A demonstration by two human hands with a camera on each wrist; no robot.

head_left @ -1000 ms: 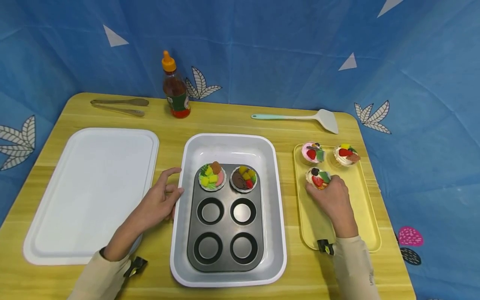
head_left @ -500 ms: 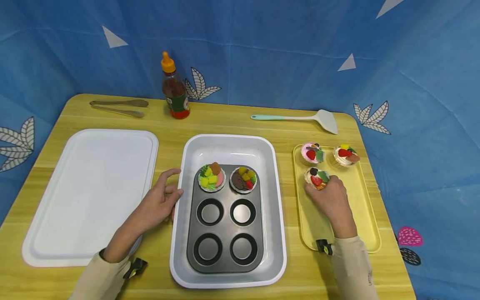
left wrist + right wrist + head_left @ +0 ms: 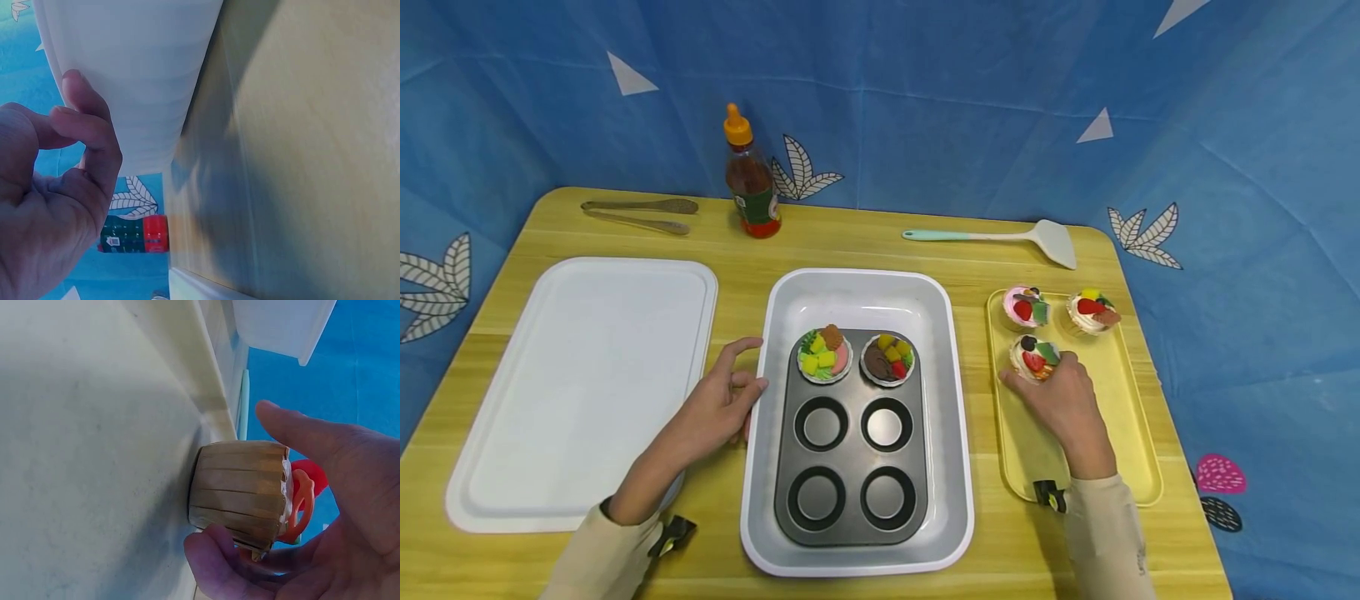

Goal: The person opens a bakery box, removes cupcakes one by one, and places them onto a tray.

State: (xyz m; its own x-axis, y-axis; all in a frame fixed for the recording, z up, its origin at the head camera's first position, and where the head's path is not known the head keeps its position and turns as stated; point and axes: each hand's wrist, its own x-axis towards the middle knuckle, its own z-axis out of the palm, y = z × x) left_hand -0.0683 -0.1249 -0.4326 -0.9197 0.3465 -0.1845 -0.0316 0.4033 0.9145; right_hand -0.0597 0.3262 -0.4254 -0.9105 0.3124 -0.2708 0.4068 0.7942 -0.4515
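My right hand (image 3: 1062,408) is around a cupcake (image 3: 1033,358) with cream, a strawberry and a dark berry, standing on the yellow tray (image 3: 1033,458). In the right wrist view, the thumb is apart from the cupcake's pleated paper cup (image 3: 237,487), while the other fingers lie against its opposite side. My left hand (image 3: 718,408) rests with loosely bent fingers at the left rim of the white basin (image 3: 857,287), gripping nothing. A dark muffin tin (image 3: 852,487) lies in the basin. Its two far cups hold a pink-and-yellow-topped cupcake (image 3: 824,357) and a chocolate one (image 3: 880,365).
Two more cupcakes, one pink (image 3: 1022,307) and one cream-topped (image 3: 1088,312), stand at the yellow tray's far end. A white tray (image 3: 595,375) lies at left. Tongs (image 3: 640,215), a sauce bottle (image 3: 752,187) and a spatula (image 3: 992,236) line the back edge.
My right thumb has moved left, away from the cupcake's side, and the hand has spread wider. The cupcake has stayed nearly in place. My left hand has not moved.
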